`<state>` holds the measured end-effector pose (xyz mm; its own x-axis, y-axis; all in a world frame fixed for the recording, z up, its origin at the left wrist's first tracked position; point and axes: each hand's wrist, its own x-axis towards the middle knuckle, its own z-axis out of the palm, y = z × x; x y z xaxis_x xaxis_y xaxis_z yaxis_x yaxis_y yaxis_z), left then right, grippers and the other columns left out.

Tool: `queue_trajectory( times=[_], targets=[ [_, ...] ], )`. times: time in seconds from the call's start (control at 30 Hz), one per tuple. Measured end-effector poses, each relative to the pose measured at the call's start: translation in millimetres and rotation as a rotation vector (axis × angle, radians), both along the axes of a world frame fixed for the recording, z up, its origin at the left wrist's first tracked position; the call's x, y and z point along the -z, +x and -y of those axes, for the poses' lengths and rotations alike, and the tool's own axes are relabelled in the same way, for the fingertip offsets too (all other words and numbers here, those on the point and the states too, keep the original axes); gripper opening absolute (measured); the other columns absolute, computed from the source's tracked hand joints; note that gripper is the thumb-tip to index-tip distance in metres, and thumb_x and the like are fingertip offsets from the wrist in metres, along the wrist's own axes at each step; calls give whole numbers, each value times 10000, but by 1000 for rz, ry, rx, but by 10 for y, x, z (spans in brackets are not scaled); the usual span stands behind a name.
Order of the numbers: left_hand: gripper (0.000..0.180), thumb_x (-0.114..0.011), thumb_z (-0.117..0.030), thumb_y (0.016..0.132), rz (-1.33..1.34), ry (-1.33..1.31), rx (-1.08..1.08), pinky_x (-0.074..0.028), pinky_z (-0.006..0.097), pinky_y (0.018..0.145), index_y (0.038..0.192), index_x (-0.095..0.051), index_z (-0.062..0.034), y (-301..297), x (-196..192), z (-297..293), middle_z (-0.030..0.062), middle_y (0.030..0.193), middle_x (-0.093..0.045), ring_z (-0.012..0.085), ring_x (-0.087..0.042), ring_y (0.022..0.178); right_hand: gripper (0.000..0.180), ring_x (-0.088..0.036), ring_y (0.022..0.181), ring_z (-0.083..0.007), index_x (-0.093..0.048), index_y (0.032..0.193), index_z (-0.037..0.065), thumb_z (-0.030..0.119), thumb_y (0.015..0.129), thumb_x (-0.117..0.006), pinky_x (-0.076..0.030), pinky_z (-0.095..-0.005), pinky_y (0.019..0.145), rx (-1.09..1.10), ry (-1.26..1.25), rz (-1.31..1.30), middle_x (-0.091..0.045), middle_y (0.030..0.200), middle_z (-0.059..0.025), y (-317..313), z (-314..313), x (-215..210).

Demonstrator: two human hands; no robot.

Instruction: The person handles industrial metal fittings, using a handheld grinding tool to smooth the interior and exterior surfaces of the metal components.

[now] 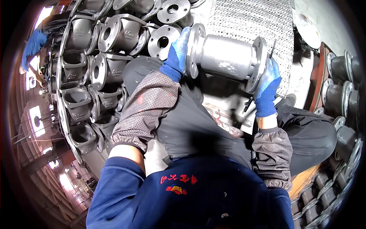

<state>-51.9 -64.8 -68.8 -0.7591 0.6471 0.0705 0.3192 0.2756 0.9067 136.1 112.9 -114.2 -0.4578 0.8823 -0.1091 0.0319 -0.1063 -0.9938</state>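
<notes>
A grey flanged metal casting [228,56] lies sideways in front of me, a stout round body with a drilled disc flange at each end. My left hand [178,53], in a blue glove, is closed on its left flange. Against the right flange rests my right hand [268,82], also gloved and closed round that edge. A thin dark rod-like tool [273,49] sticks up past the right fingers. Its kind is unclear, and most of it is hidden by the hand. Beneath the casting is a patterned light-grey work surface [248,17].
Rows of similar grey castings [118,34] are stacked close at my left. More flanged castings [345,95] stand at the right, beside a reddish-brown edge [319,78]. A white round object [308,33] lies at the far right. Another person's blue sleeve [34,44] shows far left.
</notes>
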Motion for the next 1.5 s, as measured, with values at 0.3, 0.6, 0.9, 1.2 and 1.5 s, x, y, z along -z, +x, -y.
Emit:
queue_trajectory(
  times=[0.3,0.6,0.9,1.2,1.5],
  targets=[
    [423,-452,-176,971,97,31,-39,-480,312,916,1342,-377,13,219,-285,-134,179,1189,-566,250,-581,1082,391,-600,950,-209,-559,1163,-109,211,953,-477,-452,-299,867,-27,103,94,-637,1079,-185,-169,-269,-271],
    [515,-344,-393,1015,728,321,-68,-499,349,929,1297,-447,25,157,-253,-238,173,1199,-573,239,-588,1083,333,-631,673,-185,-505,1235,-39,133,960,-427,-511,-274,721,-11,58,18,-671,959,-202,-93,-1009,-346],
    [471,-316,-374,1027,716,231,-141,-482,264,839,1206,-530,5,248,-258,-440,91,1088,-612,133,-586,961,334,-634,775,-291,-548,1196,-18,78,897,-435,-546,-351,685,194,8,738,-629,973,-177,1552,-1757,1463],
    [450,-335,-328,1030,431,320,-14,-461,265,893,1317,-434,4,416,-208,-331,88,1168,-570,155,-558,1057,283,-585,675,-142,-530,1196,63,143,931,-469,-461,-288,607,331,-247,351,-615,912,-57,1078,-1544,434],
    [430,-322,-204,1014,50,32,167,-415,318,979,1333,-384,78,485,-376,-156,171,1232,-539,237,-536,1128,288,-642,927,-339,-662,1107,145,182,851,-535,-510,-383,811,-46,783,1030,-657,1040,-159,646,-2088,-319]
  ],
)
